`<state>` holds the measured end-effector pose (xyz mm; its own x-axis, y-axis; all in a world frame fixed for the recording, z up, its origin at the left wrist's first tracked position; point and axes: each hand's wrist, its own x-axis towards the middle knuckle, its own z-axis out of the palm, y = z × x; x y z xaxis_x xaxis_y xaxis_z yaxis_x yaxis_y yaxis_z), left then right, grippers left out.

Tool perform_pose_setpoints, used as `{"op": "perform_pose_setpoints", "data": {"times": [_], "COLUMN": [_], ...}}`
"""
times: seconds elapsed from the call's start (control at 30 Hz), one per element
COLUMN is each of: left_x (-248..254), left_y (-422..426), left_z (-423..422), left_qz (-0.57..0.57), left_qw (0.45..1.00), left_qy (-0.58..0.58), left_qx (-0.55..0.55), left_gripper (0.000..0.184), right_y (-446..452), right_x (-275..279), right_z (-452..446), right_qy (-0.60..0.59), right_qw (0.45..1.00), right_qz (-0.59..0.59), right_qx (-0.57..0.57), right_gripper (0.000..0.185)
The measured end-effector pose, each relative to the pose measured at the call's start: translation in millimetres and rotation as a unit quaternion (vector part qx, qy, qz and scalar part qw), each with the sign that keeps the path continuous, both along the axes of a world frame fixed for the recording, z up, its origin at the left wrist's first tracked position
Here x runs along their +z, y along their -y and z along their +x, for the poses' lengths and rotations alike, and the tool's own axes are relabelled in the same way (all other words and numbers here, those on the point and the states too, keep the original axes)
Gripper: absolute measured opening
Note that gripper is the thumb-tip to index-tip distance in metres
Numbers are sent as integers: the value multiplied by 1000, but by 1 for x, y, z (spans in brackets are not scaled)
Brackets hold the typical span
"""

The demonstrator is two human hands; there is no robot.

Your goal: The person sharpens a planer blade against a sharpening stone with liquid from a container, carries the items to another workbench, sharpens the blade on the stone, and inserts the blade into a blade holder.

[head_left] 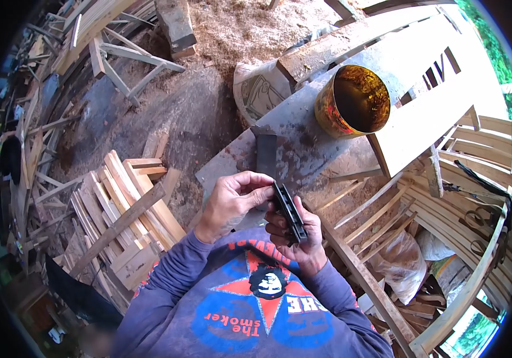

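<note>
A narrow black slotted object (290, 213), which I cannot identify, lies tilted between my hands in front of my chest. My right hand (305, 235) is wrapped round its side and lower end. At its upper end, my left hand (235, 203) has thumb and forefinger pinched together; whether they grip the object or some small part is hidden. Just beyond my fingers, a dark flat rectangular piece (266, 156) rests on the grey, stained board (226, 160). Farther up on the board stands an open round tin (327, 110) with yellow and red sides and a dark inside.
Stacked wooden strips (113, 197) lie at the left, with wooden frames behind them. A slatted wooden frame (381, 292) extends along the right, near a clear plastic bag (400, 262). Sawdust (226, 30) covers the ground ahead. A black strap (482, 179) hangs at the far right.
</note>
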<state>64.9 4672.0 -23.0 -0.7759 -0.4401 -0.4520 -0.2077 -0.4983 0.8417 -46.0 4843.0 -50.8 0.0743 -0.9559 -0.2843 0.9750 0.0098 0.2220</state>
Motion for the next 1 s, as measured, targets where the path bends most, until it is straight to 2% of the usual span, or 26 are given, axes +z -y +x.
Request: {"op": "perform_pose_setpoints", "data": {"times": [0.17,0.23,0.53,0.87,1.0], "left_x": [-1,-2,-5,-11,-13], "left_y": [1,2,5,1,0], "left_z": [-1,0,2,2,1], "left_qz": [8,11,14,18,24], "left_qw": [1000,1000,1000,1000,1000], "left_qy": [-12,-8,3,-9,-14], "left_qx": [24,25,17,12,12], "left_gripper": [28,29,32,33,33], "right_y": [10,13,20,19,18], "right_x": [15,18,23,30,31], "right_z": [-1,-2,-5,-2,-2], "right_qy": [-1,36,74,49,10], "right_qw": [999,996,991,987,989], "right_qz": [49,78,108,147,141], "right_qx": [-16,-14,-18,-46,-39], "right_gripper": [52,46,41,43,37]}}
